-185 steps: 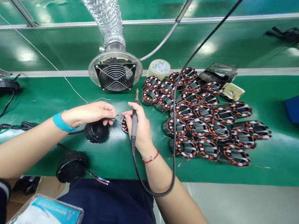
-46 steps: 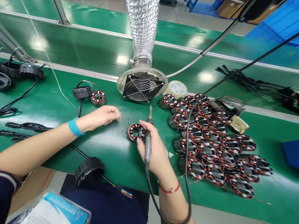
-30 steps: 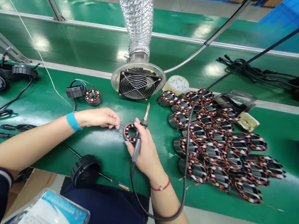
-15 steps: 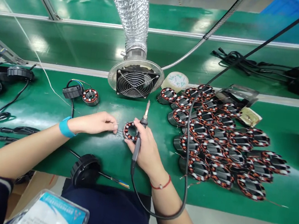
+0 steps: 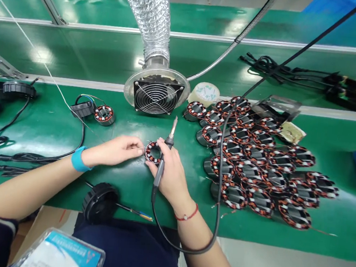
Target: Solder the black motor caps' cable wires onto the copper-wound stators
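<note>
Stator (image 5: 150, 158), soldering iron (image 5: 170, 141), clasped in right hand (image 5: 171, 173)

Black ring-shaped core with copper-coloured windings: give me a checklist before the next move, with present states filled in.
1. Core held by the right hand: ok.
2. Slim grey-handled, metal-tipped soldering iron pointing its tip away from the core: ok.
3. Left hand touching the core: cannot tell, right beside it.
4. Long black cord clear of the right forearm: not ok, crosses it in view.
5. Square black fan with round metal grille spinning: cannot tell.
</note>
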A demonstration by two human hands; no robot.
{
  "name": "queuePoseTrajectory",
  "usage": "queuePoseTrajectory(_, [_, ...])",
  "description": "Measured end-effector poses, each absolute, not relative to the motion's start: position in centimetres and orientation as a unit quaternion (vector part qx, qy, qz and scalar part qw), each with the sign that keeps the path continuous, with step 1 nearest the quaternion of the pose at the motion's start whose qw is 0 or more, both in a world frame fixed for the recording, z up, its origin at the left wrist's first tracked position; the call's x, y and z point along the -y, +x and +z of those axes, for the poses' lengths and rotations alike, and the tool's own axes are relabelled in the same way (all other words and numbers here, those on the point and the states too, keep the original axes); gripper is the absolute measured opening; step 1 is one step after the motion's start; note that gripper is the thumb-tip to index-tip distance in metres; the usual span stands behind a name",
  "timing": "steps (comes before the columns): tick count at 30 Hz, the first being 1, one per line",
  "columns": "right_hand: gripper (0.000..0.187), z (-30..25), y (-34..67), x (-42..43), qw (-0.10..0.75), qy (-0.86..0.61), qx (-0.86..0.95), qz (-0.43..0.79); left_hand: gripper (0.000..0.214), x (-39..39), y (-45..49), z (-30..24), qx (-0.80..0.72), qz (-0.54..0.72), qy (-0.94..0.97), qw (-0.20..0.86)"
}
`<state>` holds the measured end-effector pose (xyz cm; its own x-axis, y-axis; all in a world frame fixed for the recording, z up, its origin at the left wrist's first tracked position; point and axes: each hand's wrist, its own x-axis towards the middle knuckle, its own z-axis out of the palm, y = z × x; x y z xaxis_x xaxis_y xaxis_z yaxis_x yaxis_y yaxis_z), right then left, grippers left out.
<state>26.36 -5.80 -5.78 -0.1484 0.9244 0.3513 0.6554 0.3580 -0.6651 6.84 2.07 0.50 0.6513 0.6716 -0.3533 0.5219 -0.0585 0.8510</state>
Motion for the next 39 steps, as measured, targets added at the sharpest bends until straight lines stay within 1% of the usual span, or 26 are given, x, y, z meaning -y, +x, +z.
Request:
queuePoseTrajectory(2, [0.065, -5.7, 26.3, 5.8, 0.37, -0.54, 0.736, 0.172, 0.03, -1.9, 6.8, 0.4, -0.403, 0.029, 0.761, 0.507])
queuePoseTrajectory(3, [0.065, -5.7, 26.2, 5.8, 0.368, -0.542, 0.737, 0.169, 0.031, -1.8, 6.8, 0.3, -0.398, 0.013, 0.767, 0.503])
queuePoseTrajectory(5, [0.063, -5.6, 26.2, 5.9, 0.358, -0.545, 0.739, 0.168, 0.031, -1.7, 6.8, 0.2, -0.38, -0.012, 0.75, 0.542])
queuePoseTrajectory(7, [0.061, -5.5, 26.2, 5.9, 0.347, -0.548, 0.743, 0.168, 0.032, -1.8, 6.8, -0.1, -0.354, -0.024, 0.71, 0.609])
queuePoseTrajectory(9, [0.059, -5.6, 26.2, 6.0, 0.344, -0.544, 0.747, 0.165, 0.032, -1.9, 7.0, -0.3, -0.337, -0.005, 0.669, 0.662])
queuePoseTrajectory(11, [0.058, -5.7, 26.2, 5.9, 0.35, -0.534, 0.753, 0.16, 0.032, -1.9, 7.2, -0.6, -0.335, 0.03, 0.645, 0.686])
queuePoseTrajectory(13, [0.059, -5.7, 26.4, 5.8, 0.354, -0.523, 0.759, 0.158, 0.033, -1.8, 7.2, -0.4, -0.339, 0.046, 0.646, 0.683])
queuePoseTrajectory(15, [0.061, -5.7, 26.7, 5.7, 0.353, -0.522, 0.758, 0.168, 0.033, -1.5, 7.0, 0.4, -0.349, 0.029, 0.683, 0.642])
queuePoseTrajectory(18, [0.068, -5.2, 27.3, 5.7, 0.352, -0.522, 0.749, 0.206, 0.026, -0.3, 6.6, 2.8, -0.347, -0.034, 0.778, 0.522])
queuePoseTrajectory(20, [0.073, -4.7, 27.7, 5.8, 0.361, -0.51, 0.746, 0.23, 0.018, 1.3, 6.6, 4.4, -0.29, -0.095, 0.843, 0.443])
queuePoseTrajectory(22, [0.074, -4.2, 27.9, 5.9, 0.38, -0.496, 0.744, 0.238, 0.012, 3.0, 6.8, 5.3, -0.207, -0.152, 0.888, 0.38])
queuePoseTrajectory(24, [0.066, -3.6, 28.0, 6.2, 0.409, -0.497, 0.731, 0.226, 0.008, 4.4, 7.0, 5.2, -0.148, -0.187, 0.91, 0.338])
queuePoseTrajectory(26, [0.053, -3.0, 27.8, 6.6, 0.444, -0.511, 0.705, 0.21, 0.012, 4.9, 6.9, 4.5, -0.142, -0.19, 0.916, 0.325])
queuePoseTrajectory(28, [0.044, -2.5, 27.6, 7.1, 0.484, -0.524, 0.668, 0.212, 0.015, 4.2, 6.6, 3.8, -0.188, -0.157, 0.908, 0.341])
queuePoseTrajectory(31, [0.04, -1.8, 26.9, 8.0, 0.536, -0.526, 0.612, 0.248, 0.019, 2.0, 5.6, 3.3, -0.301, -0.074, 0.862, 0.401])
queuePoseTrajectory(34, [0.041, -1.5, 25.8, 8.4, 0.561, -0.504, 0.582, 0.305, 0.023, 0.2, 4.8, 3.4, -0.377, -0.016, 0.798, 0.47])
queuePoseTrajectory(39, [0.046, -1.6, 23.8, 8.2, 0.573, -0.467, 0.565, 0.367, 0.023, 0.1, 4.2, 3.3, -0.397, 0.018, 0.759, 0.516])
